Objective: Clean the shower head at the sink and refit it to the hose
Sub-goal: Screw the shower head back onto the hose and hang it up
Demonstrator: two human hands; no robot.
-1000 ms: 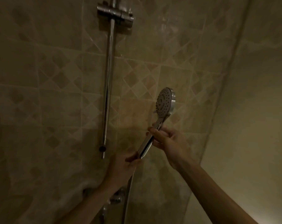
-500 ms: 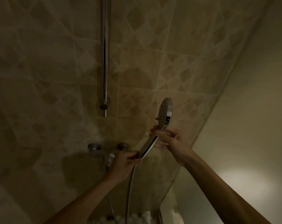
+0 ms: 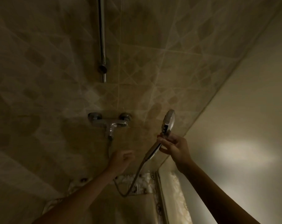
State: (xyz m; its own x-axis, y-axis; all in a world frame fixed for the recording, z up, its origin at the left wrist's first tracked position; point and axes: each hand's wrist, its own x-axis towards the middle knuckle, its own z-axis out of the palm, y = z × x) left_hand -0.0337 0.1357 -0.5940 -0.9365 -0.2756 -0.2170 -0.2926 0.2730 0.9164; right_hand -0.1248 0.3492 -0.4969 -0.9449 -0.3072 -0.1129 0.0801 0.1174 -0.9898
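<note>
Two hands: right hand [image 3: 174, 147] grips the chrome shower head [image 3: 169, 120] upright, hose [image 3: 133, 180] attached; left hand [image 3: 121, 160] loosely curled, empty.

Shower head [image 3: 169, 121]: polished chrome-look rim and handle, glossy, mirror highlights; the spray face looks duller and dotted. Hose [image 3: 133, 180]: metallic, satin sheen, fine ribbing not resolvable in the dim light. Mixer tap [image 3: 110, 122]: bright chrome metal, smooth, reflective. Slide rail [image 3: 102, 38]: chrome tube, glossy. Wall tiles [image 3: 153, 70]: ceramic, beige diamond pattern, light glaze with soft reflections, pale grout lines. Side wall [image 3: 242, 110]: plain, smooth, matt with one diffuse light patch.
</note>
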